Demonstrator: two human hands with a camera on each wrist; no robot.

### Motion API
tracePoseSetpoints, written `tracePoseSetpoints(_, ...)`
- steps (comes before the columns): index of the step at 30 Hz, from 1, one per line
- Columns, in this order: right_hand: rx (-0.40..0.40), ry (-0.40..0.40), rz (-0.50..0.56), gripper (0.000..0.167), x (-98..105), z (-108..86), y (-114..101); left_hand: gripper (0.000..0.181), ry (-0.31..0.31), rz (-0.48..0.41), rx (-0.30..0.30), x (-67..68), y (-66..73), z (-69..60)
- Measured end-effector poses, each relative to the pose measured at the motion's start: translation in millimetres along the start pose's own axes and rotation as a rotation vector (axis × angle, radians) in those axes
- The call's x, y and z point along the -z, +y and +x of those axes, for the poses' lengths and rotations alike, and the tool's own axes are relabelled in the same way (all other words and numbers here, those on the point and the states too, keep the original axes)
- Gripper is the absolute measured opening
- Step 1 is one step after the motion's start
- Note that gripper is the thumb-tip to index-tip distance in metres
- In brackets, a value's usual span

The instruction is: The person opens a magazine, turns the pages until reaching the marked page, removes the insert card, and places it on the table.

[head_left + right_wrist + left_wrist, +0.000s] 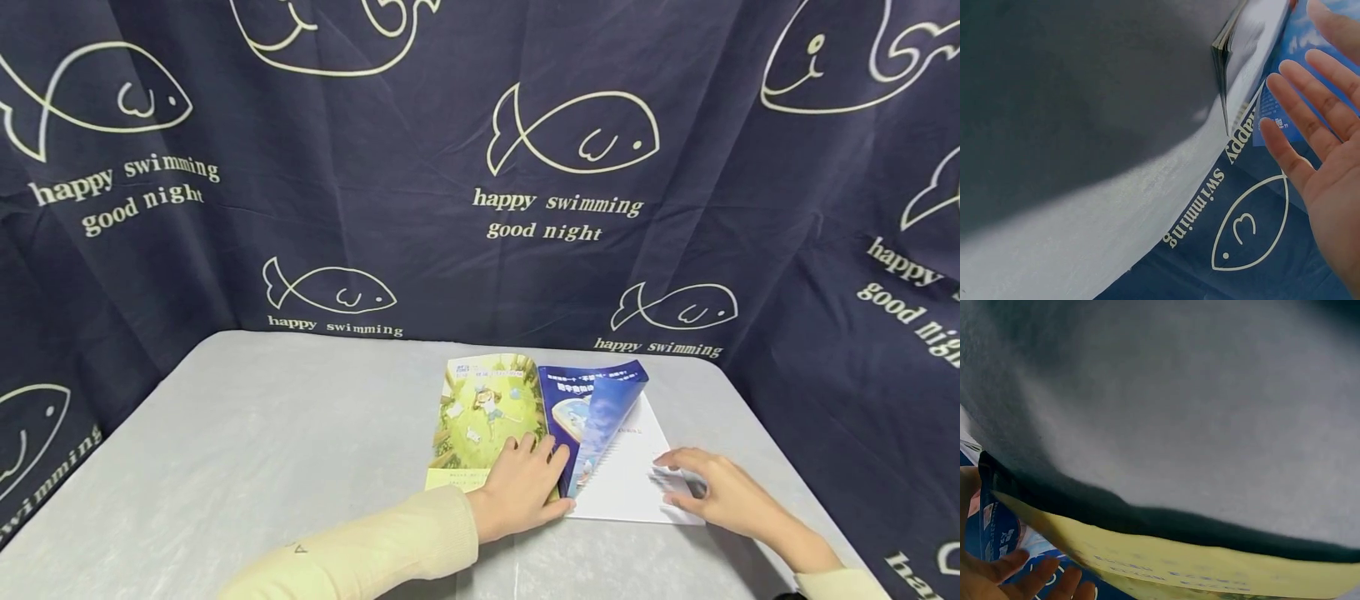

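Observation:
An opened picture magazine (491, 400) lies on the table in the head view. Its left side shows a green scene with a lying figure. A dark blue page (558, 392) on the right side is curled over, and its light blue back (611, 412) shows above a mostly white page (637, 475). My left hand (525, 487) rests across the lower part near the spine, fingers spread, with its thumb by the bottom of the curled page. At the white page's right edge is my right hand (723, 492), fingers apart; the right wrist view shows nothing gripped.
The magazine lies on a pale grey table (300, 433), toward its right side. Dark blue cloth (435, 208) with fish drawings and lettering hangs behind the table and at both sides.

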State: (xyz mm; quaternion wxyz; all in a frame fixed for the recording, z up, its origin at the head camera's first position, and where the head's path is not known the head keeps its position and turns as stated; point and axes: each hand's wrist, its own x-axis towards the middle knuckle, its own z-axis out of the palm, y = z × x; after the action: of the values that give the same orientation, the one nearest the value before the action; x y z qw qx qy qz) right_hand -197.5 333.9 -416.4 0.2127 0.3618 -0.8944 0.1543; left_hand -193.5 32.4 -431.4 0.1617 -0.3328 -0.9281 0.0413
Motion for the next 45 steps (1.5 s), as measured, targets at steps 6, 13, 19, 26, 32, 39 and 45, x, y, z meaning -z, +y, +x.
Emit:
tracePoseSetpoints(6,-0.009,-0.027,0.003,0.045,-3.0,-4.5,1.4,0.081,0.042,0.022,0.018,-0.7,1.4,-0.5)
tracePoseSetpoints(13,-0.017,-0.052,-0.002,0.046,-4.4,-8.5,1.4,0.101,0.1,0.04,0.042,-1.0,2.3,0.4)
tracePoseSetpoints(19,-0.025,-0.069,-0.005,0.049,-5.2,-10.4,0.8,0.108,0.115,0.066,0.044,0.1,2.8,-0.3)
tracePoseSetpoints(26,0.005,-0.069,0.002,0.054,-7.4,-11.4,1.9,0.102,0.111,0.061,0.024,-1.6,3.3,-0.2)
tracePoseSetpoints(32,0.021,-0.065,0.0,0.057,-8.9,-12.3,1.7,0.088,0.098,0.058,-0.003,-0.6,2.8,-0.8)
tracePoseSetpoints(39,0.067,-0.064,0.009,0.056,-9.4,-11.8,2.7,0.076,0.08,0.077,-0.044,-1.6,0.6,-1.8)
tracePoseSetpoints(45,0.076,-0.074,0.017,0.052,-9.2,-11.0,2.9,0.067,0.059,0.058,-0.069,-1.7,-1.5,-1.9)
